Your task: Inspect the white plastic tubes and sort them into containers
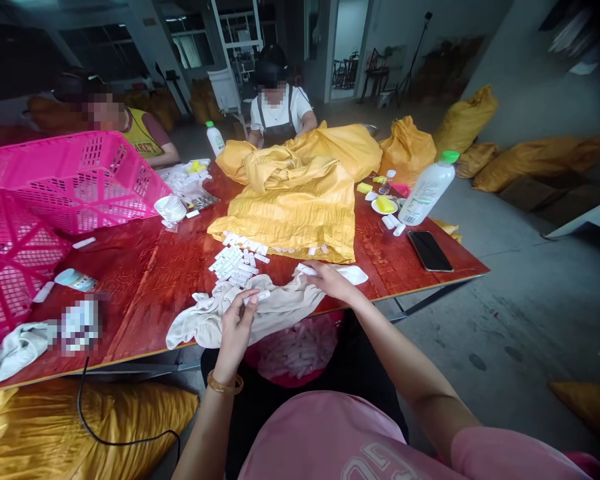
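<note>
My left hand [239, 327] pinches a small white piece [257, 297] above a crumpled pale cloth [280, 308] at the table's front edge. My right hand [333, 281] is closed on another white piece [306, 269], over the cloth's right end. Beside that hand lies a white dish [354, 275]. Beyond the cloth is a heap of small white pieces [233, 265], spilling from the mouth of a yellow woven sack [300, 207]. Below the table edge, a pink container between my legs holds many more white pieces [297, 350].
Pink crates [80, 177] stand at the left of the red table [145, 293]. On the right are a green-capped bottle [427, 190], a phone [430, 251] and yellow sponges [385, 204]. Two people sit across the table. A cable [125, 443] hangs at lower left.
</note>
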